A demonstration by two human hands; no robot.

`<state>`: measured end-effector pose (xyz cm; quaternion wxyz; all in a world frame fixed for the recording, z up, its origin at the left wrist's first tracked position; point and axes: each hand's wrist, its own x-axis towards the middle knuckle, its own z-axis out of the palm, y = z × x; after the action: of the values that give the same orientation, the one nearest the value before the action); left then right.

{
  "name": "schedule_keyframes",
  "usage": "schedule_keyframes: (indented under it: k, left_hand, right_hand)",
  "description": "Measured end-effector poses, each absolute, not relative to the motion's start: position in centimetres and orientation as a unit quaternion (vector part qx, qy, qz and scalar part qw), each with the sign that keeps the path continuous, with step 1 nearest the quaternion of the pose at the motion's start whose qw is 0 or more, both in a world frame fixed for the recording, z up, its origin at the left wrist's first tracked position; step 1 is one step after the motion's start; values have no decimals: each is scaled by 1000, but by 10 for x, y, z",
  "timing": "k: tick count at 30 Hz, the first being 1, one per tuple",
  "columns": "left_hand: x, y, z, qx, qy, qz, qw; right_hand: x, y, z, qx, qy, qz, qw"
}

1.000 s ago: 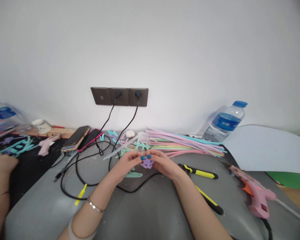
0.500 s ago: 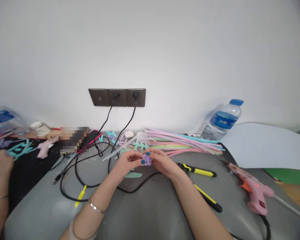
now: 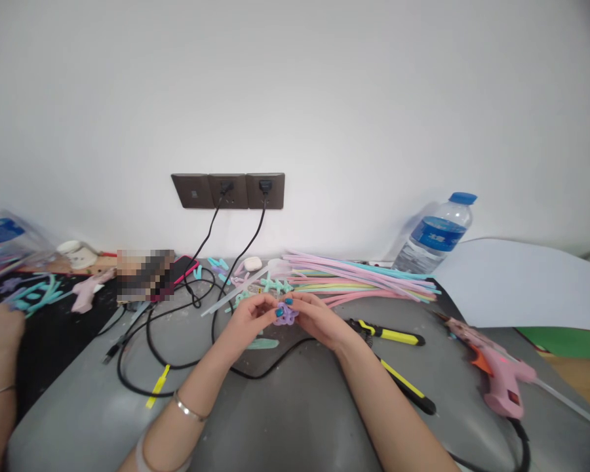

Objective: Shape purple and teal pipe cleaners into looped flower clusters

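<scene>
Your left hand (image 3: 252, 316) and right hand (image 3: 319, 318) meet at the fingertips, both clamped on one workpiece: a purple looped pipe-cleaner piece (image 3: 286, 316). Thumbs bear on its near side; the fingers behind it are partly hidden. For location, refer to the bundle of pastel pipe cleaners (image 3: 364, 278). The workpiece is in front of the bundle's left end, on your side of it. Mint-green pipe-cleaner pieces (image 3: 277, 285) lie just beside that same end, and a small white rounded case (image 3: 252, 263) lies to its left. Black cables (image 3: 170, 366) loop across the table, left of the bundle. Yellow-and-black-handled pliers (image 3: 398, 336) lie in front of the bundle with handles spread. A pink glue gun (image 3: 506, 377) lies to the right of the bundle and nearer you. A blue-capped water bottle (image 3: 437, 233) is behind the bundle's right end.
</scene>
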<state>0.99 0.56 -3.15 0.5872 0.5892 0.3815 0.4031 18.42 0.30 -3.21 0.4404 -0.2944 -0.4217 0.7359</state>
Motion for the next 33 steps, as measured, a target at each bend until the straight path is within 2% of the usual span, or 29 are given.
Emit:
schedule_keyframes:
  k: [7, 10, 17, 27, 33]
  left_hand:
    - [14, 7, -37, 460, 380, 405, 693]
    - [15, 7, -35, 417, 389, 417, 708]
    - [16, 8, -32, 399, 409, 453, 684]
    - [11, 9, -36, 538, 431, 405, 600]
    - [11, 9, -36, 527, 446, 414, 593]
  right_hand:
    - [183, 4, -36, -295, -402, 740, 452]
    - [182, 6, -40, -297, -370, 741, 476]
    - [184, 10, -45, -311, -363, 719, 504]
    - [183, 9, -47, -327, -398, 706, 485]
    - [184, 11, -48, -325, -356, 719, 500]
